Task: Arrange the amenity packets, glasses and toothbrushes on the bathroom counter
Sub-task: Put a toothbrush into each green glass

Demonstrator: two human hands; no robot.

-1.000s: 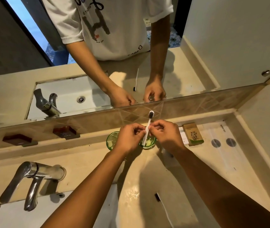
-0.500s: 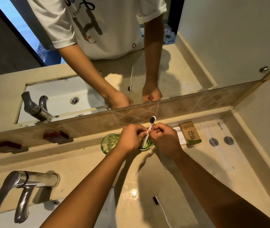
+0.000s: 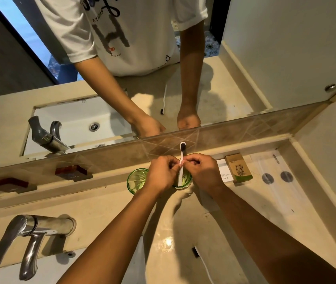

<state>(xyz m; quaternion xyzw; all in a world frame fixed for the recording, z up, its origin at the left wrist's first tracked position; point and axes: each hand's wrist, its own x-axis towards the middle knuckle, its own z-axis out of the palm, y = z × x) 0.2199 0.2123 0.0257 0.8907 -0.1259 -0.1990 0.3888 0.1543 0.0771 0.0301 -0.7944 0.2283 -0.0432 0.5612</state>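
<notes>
Both hands met over the back of the beige counter (image 3: 244,212), pinching one white toothbrush (image 3: 181,160) between them. The left hand (image 3: 161,174) gripped the handle with curled fingertips from one side, and the right hand (image 3: 201,172) pinched it from the other. The brush stood nearly upright, its dark bristle head up against the tiled backsplash (image 3: 105,158) and its lower end down inside a green glass (image 3: 183,182) (mostly hidden by the hands). A second green glass (image 3: 136,180) stood just beside it, toward the faucet (image 3: 30,238). Near the right hand, a white packet (image 3: 224,173) and a brown amenity box (image 3: 238,168) with a plant drawing lay side by side at the wall. Another toothbrush (image 3: 198,256) lay flat on the counter between the forearms, well apart from the glasses.
</notes>
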